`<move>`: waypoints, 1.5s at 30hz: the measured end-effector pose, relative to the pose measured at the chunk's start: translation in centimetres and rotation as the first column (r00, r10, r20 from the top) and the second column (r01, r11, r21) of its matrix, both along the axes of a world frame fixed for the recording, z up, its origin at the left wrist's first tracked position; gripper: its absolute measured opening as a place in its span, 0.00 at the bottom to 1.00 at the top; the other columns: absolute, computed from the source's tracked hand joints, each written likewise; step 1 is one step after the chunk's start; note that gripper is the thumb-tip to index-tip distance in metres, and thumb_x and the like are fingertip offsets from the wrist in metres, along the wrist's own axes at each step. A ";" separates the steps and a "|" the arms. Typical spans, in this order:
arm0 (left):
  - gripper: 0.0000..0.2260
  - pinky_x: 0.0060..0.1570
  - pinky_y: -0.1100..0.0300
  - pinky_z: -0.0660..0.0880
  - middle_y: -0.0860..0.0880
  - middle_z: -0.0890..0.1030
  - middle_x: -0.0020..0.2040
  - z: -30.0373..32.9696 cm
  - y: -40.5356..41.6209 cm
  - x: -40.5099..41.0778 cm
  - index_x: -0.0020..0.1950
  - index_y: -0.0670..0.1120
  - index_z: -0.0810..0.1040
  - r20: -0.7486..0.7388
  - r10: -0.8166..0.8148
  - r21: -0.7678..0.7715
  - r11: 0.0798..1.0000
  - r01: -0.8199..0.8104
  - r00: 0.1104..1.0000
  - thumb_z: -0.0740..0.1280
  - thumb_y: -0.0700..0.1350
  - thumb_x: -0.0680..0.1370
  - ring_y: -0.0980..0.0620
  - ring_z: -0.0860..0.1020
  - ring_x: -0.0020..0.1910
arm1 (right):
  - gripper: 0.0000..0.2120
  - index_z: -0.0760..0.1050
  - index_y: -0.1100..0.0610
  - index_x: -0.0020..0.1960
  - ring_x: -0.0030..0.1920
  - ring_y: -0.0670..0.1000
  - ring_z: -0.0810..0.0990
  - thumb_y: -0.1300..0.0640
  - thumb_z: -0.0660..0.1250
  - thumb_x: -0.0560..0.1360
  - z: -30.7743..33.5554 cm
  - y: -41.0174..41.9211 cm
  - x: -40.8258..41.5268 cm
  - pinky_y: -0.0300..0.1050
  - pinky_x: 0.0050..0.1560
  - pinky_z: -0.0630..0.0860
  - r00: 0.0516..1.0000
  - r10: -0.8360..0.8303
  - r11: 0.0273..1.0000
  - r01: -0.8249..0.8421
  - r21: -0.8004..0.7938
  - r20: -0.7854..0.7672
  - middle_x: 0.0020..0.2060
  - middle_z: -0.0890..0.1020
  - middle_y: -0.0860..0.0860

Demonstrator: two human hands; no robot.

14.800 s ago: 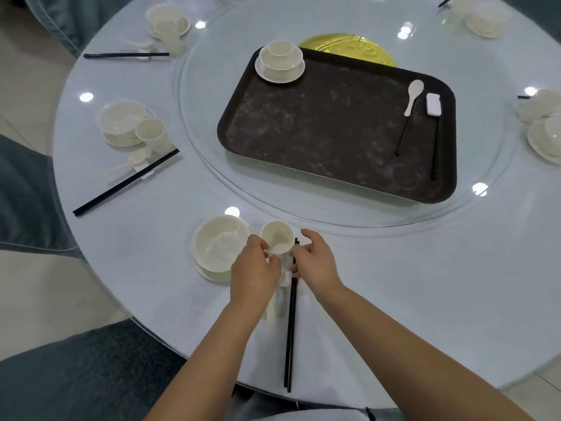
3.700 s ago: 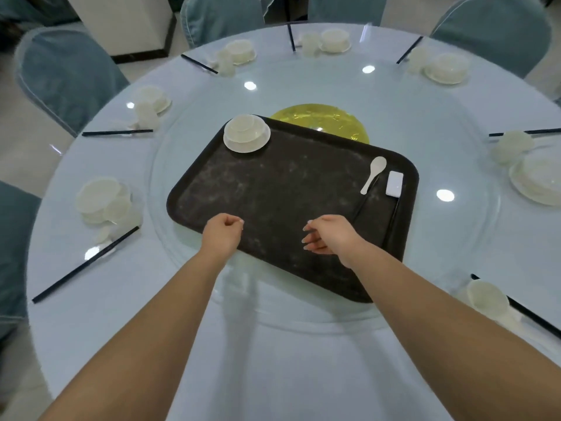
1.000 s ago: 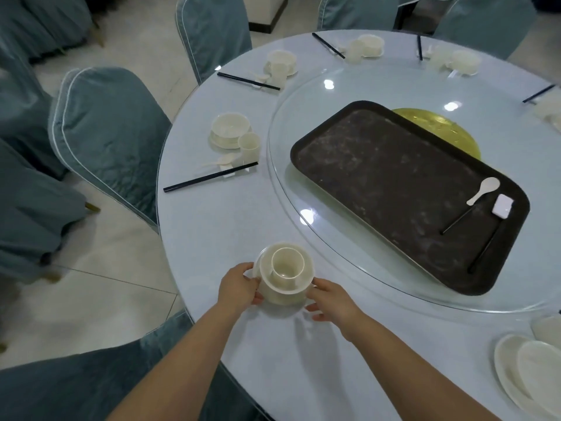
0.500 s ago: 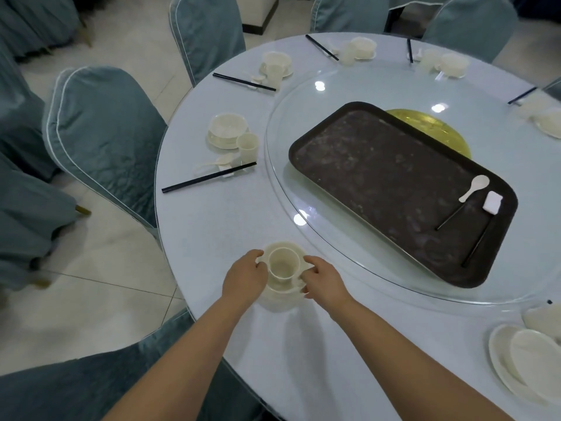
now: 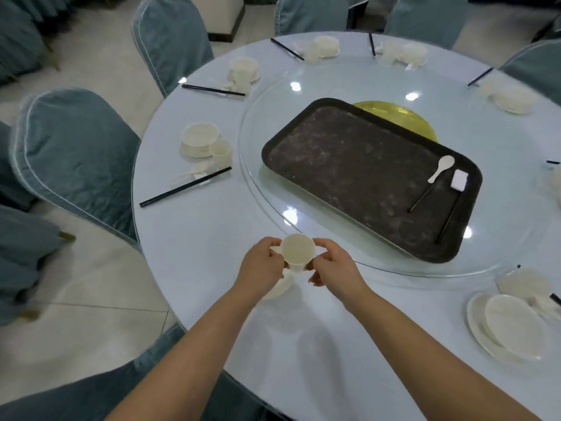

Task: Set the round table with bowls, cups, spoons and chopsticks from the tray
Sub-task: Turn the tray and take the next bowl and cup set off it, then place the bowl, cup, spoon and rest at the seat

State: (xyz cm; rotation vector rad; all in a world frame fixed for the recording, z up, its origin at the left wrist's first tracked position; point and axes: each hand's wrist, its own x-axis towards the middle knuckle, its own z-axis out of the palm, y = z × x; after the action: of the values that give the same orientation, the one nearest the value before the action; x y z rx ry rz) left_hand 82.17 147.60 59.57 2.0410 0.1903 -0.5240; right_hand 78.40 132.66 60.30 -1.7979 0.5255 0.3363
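1. Both hands, left (image 5: 261,270) and right (image 5: 331,268), are pinching the cup (image 5: 297,254) above its bowl (image 5: 280,286), near the tray (image 5: 372,174).
2. A spoon (image 5: 441,168) and chopsticks (image 5: 448,218) are waiting on the tray (most places look finished).

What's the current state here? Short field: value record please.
left hand: grips the cup from its left
right hand: pinches the cup from its right
cup: held just above the bowl
bowl: on the table at the near edge, partly hidden by the left hand
tray: on the glass turntable, holds a spoon, a small white rest and black chopsticks
finished settings: several around the far rim
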 end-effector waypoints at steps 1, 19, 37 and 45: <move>0.17 0.31 0.67 0.72 0.46 0.83 0.50 -0.1 -0.7 -0.2 0.64 0.47 0.73 -0.016 -0.018 -0.007 1.000 0.018 1.000 0.58 0.37 0.77 0.53 0.79 0.38 | 0.17 0.71 0.46 0.60 0.37 0.49 0.82 0.63 0.59 0.76 -0.2 -0.7 -0.3 0.34 0.32 0.75 1.000 -0.002 1.000 0.002 -0.008 -0.030 0.46 0.82 0.52; 0.21 0.39 0.59 0.79 0.46 0.83 0.47 -3.4 -6.3 -1.8 0.69 0.45 0.71 -0.210 -0.139 0.036 0.988 0.149 0.968 0.59 0.37 0.76 0.51 0.81 0.35 | 0.20 0.70 0.50 0.63 0.33 0.52 0.80 0.64 0.58 0.75 -4.5 -6.6 -1.9 0.40 0.36 0.77 0.966 -0.076 0.994 0.091 0.052 -0.248 0.45 0.82 0.57; 0.10 0.50 0.59 0.71 0.48 0.81 0.51 0.1 -17.2 7.5 0.58 0.45 0.79 0.130 -0.356 0.264 0.912 0.314 0.925 0.65 0.46 0.78 0.50 0.77 0.49 | 0.09 0.77 0.57 0.53 0.30 0.50 0.78 0.61 0.59 0.79 -2.7 -23.9 2.9 0.42 0.35 0.79 0.814 -0.581 0.813 0.578 -0.070 -0.023 0.41 0.82 0.55; 0.09 0.53 0.60 0.72 0.50 0.81 0.52 -1.7 -28.2 10.7 0.57 0.47 0.79 0.075 -0.479 0.253 0.858 0.448 0.875 0.67 0.46 0.78 0.51 0.78 0.53 | 0.09 0.71 0.55 0.56 0.44 0.58 0.83 0.58 0.60 0.76 -4.2 -30.5 5.4 0.57 0.51 0.81 0.839 -0.544 0.807 0.525 -0.270 0.009 0.44 0.79 0.54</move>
State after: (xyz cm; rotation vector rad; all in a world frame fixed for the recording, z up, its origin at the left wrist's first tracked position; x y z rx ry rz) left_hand 92.84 119.44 57.83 2.3498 -0.3550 -0.6803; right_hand 83.77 102.15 56.06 -1.8016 1.1428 -0.0731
